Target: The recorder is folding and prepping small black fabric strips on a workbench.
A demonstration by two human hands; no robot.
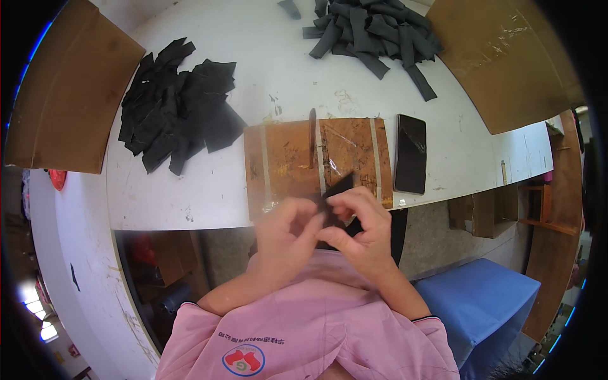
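Note:
Between my two hands, above the near edge of a brown cardboard sheet [285,155], is a small black fabric piece [340,185]. My left hand [289,231] pinches it from the left, its fingertips slightly blurred. From the other side my right hand [364,225] grips it between thumb and fingers. Part of the piece is hidden behind the fingers. On the cardboard, just beyond my hands, a thin dark tool [312,136] lies lengthwise; its kind is unclear.
A pile of flat black fabric pieces [177,107] lies at the left, and rolled or folded dark strips [373,31] are heaped at the far right. A black phone [410,154] rests beside the cardboard. Cardboard panels [73,82] flank the white table [272,69]. A blue box-shaped object [475,304] stands lower right.

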